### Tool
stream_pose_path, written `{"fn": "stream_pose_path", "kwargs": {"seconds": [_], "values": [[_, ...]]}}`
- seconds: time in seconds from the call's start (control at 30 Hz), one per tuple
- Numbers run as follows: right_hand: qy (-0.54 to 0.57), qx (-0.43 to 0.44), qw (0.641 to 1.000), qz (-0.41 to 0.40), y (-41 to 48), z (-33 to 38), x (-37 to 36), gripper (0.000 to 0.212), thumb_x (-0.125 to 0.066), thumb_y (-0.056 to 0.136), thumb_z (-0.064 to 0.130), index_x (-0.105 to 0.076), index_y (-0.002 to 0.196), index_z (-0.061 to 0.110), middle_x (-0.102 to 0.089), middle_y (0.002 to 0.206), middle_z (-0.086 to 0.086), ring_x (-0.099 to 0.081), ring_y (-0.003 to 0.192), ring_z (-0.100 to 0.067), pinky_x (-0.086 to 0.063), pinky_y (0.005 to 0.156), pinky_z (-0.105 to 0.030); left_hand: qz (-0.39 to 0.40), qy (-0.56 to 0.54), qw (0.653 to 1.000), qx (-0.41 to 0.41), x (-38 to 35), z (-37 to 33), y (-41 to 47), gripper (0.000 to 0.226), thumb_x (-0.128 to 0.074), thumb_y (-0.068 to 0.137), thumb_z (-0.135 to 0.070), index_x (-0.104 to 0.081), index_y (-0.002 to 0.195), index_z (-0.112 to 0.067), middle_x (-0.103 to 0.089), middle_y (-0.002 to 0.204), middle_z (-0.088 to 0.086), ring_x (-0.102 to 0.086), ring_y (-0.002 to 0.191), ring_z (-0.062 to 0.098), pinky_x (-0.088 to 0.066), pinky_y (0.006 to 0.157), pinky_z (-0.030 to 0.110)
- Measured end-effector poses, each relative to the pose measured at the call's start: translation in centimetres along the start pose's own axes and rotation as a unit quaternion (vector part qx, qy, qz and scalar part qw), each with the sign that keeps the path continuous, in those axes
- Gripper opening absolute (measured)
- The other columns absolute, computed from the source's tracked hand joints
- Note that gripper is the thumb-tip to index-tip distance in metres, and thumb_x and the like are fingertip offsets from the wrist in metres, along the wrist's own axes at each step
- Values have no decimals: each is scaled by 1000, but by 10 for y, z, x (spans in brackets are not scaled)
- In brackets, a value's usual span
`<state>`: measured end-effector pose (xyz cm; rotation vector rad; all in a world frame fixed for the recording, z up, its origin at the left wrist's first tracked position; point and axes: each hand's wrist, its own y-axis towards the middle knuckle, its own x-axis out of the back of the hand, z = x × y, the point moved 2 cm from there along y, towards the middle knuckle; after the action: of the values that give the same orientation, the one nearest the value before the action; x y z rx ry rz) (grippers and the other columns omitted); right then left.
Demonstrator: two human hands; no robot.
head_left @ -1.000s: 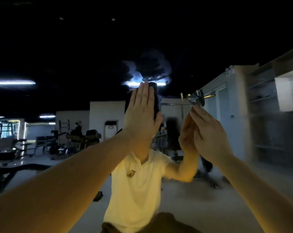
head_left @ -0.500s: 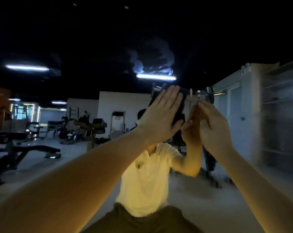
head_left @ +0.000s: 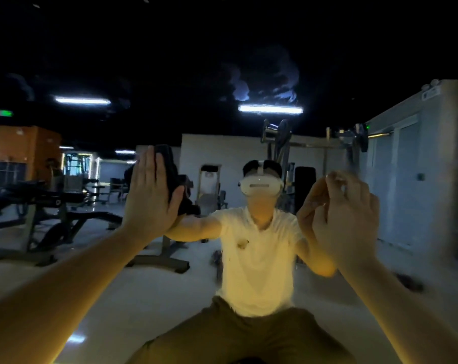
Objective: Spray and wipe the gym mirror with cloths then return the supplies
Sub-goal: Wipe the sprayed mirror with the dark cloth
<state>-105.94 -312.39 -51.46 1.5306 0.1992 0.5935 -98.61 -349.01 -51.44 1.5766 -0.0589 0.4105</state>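
The gym mirror (head_left: 96, 261) fills the view and reflects me in a white T-shirt and a headset. My left hand (head_left: 150, 195) lies flat with straight fingers and presses a dark cloth (head_left: 170, 169) against the glass, left of my reflected head. My right hand (head_left: 348, 216) is raised at the right, close to the glass, with its fingers curled and blurred. Something small and pale shows at its fingertips, and I cannot tell what it is or whether the hand holds it. No spray bottle is in view.
The mirror shows a dim gym: weight benches (head_left: 52, 206) at the left, a rack with plates (head_left: 277, 137) behind my head, a pale wall with doors (head_left: 406, 166) at the right, ceiling strip lights and a shiny floor.
My left hand has slid the dark cloth leftward and down over the glass, uncovering my reflected head. My right hand has moved rightward, away from the left hand, and its fingers have curled.
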Motion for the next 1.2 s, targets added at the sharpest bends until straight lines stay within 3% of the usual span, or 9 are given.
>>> {"fn": "stream_pose_path", "kwargs": {"seconds": [0.17, 0.3, 0.47, 0.57, 0.73, 0.83, 1.0, 1.1, 1.2], "values": [[22, 31, 999, 20, -19, -17, -10, 63, -30, 92, 30, -54, 142, 0, -50, 148, -21, -47, 134, -39, -40, 107, -57, -19, -15, 998, -63, -16, -73, -12, 81, -27, 107, -52, -6, 162, 4, -4, 170, 30, -3, 159, 42, -7, 130, 54], [123, 50, 991, 16, -25, -32, -4, 63, -28, 96, 29, -52, 146, 1, -49, 154, -17, -42, 144, -32, -35, 118, -52, -11, -27, 992, -120, -26, -143, -8, 81, -21, 108, -54, -3, 163, 3, 1, 171, 26, 6, 160, 36, -3, 131, 52], [136, 134, 977, 94, -35, -59, -9, 58, -40, 104, 25, -34, 159, 9, -27, 168, -6, -20, 156, -18, -23, 126, -42, 2, -74, 980, -186, -28, -239, -8, 79, -31, 110, -50, -3, 164, 0, 5, 172, 23, 9, 160, 33, 0, 131, 50], [150, 125, 970, 148, -28, -62, -4, 64, -24, 104, 42, -27, 162, 14, -21, 170, -1, -14, 157, -13, -18, 127, -40, 7, -80, 975, -208, -31, -264, -10, 77, -28, 110, -49, -6, 164, 0, 5, 172, 22, 10, 160, 32, 3, 131, 47], [91, 100, 983, 124, -31, -44, 1, 63, -33, 101, 33, -36, 159, 9, -30, 168, -7, -22, 156, -20, -15, 124, -37, 6, -55, 966, -254, -31, -216, -12, 80, -36, 109, -51, -8, 164, 0, 2, 172, 21, 6, 161, 32, 0, 131, 46], [65, 117, 988, 72, -40, -21, -5, 58, -39, 99, 25, -44, 153, 4, -36, 163, -13, -29, 153, -28, -24, 125, -50, -3, -34, 982, -186, -30, -153, -22, 82, -36, 109, -54, -1, 164, -4, 5, 172, 20, 7, 161, 31, -3, 131, 49], [52, 131, 989, 45, -61, 7, -18, 56, -46, 99, 21, -45, 151, 1, -37, 162, -18, -31, 152, -31, -27, 122, -55, -4, 8, 995, -104, -26, -52, -52, 84, -34, 108, -55, -4, 163, 1, -1, 171, 26, 1, 160, 36, -3, 131, 50], [23, 100, 994, 44, -74, 6, -17, 58, -56, 97, 16, -42, 151, 0, -36, 161, -22, -33, 150, -38, -33, 118, -62, -3, 19, 998, -64, -26, -19, -71, 84, -28, 108, -55, -4, 163, 3, -2, 170, 28, 1, 160, 39, -3, 131, 50], [-21, 36, 997, 72, -90, -7, -10, 76, -65, 90, 19, -32, 156, 3, -27, 164, -24, -28, 151, -43, -31, 117, -65, -12, -9, 1000, 14, -31, -13, -95, 83, -25, 108, -54, -10, 162, 7, -7, 169, 32, -6, 159, 44, -13, 129, 57]]}}
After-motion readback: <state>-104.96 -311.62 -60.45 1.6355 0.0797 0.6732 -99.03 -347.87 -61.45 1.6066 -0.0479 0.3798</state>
